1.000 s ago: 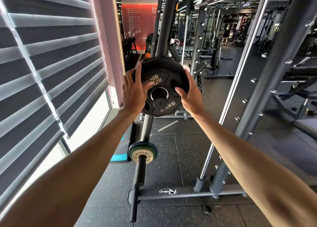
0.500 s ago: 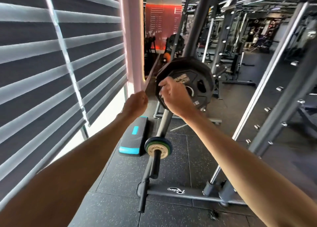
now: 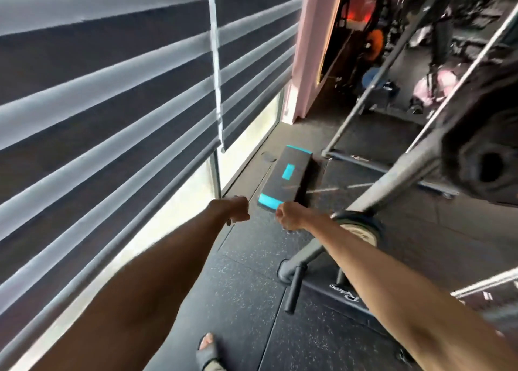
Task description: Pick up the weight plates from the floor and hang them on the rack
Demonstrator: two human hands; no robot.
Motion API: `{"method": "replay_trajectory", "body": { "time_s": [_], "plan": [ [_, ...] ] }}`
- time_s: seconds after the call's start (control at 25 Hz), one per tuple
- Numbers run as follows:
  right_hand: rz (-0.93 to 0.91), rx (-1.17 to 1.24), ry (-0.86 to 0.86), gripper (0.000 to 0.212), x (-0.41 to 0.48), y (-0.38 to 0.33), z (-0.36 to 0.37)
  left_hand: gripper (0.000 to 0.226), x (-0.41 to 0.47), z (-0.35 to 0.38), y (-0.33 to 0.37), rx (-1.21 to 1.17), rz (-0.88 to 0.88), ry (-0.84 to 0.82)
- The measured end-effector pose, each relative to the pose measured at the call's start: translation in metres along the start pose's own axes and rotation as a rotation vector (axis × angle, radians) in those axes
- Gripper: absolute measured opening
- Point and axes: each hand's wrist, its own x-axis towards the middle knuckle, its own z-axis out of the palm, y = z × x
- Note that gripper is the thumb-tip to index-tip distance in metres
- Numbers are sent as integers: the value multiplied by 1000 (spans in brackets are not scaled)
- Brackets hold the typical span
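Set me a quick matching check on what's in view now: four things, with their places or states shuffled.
Things:
1 black weight plate
2 step platform
3 small cream-faced plate
4 left hand

Places or states:
A on the floor by the window
B fingers curled, holding nothing
C high on the rack, right of view
D low on the rack

Pairs: 1-C; 2-A; 3-D; 4-B.
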Motion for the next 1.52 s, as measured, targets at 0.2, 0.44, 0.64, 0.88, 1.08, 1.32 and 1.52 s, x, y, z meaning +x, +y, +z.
{"method": "replay_trajectory", "body": {
  "time_s": [0.2, 0.44, 0.64, 0.88, 1.08, 1.32, 1.52],
  "plan": [
    [83, 129, -144, 24, 110, -38, 52, 33, 80, 9, -69, -53, -27, -105],
    [161, 240, -227, 25, 202, -35, 54, 34, 179, 7, -107, -100, -60, -214],
    [192, 328, -260, 26, 317, 4, 28, 27, 307, -30, -104, -78, 32, -221],
    [269, 424, -249, 29, 483, 76, -74, 23, 493, -138, -63, 12, 63, -241],
    [272, 403, -225, 32, 586, 142, -168, 26, 629, -222, -21, 99, 139, -237],
    [337, 407, -195, 25, 749, 238, -263, 26, 839, -315, 50, 175, 289, -286],
    [416, 401, -157, 25, 906, 315, -383, 27, 1038, -413, 110, 379, 357, -396]
  ]
}}
